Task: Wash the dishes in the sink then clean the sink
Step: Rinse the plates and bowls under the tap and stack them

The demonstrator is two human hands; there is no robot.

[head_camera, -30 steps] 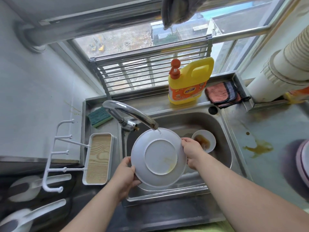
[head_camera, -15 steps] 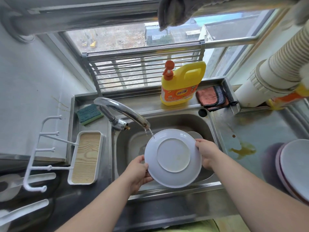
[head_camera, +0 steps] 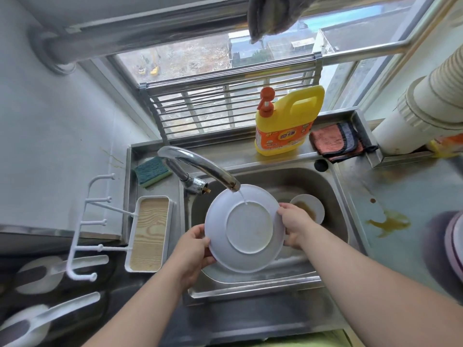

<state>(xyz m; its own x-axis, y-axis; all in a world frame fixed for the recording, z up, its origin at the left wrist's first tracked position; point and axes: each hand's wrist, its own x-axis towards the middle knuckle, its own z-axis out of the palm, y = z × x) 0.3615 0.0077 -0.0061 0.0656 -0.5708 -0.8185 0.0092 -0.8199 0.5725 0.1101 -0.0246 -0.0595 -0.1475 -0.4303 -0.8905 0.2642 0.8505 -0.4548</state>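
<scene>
I hold a white plate over the steel sink, its underside facing me. My left hand grips its left rim and my right hand grips its right rim. A thin stream of water runs from the faucet onto the plate's upper part. Behind my right hand a small white bowl with brown residue sits in the sink basin. More dishware lies below the plate, mostly hidden.
A yellow detergent jug and an orange cloth stand on the ledge behind the sink. A green sponge and a wood-lined white tray lie left of the faucet. A brown spill stains the right counter beside stacked plates.
The plate has shifted back under the faucet and water now falls onto its underside. Both hands keep their hold on the rim. The view has swung slightly.
</scene>
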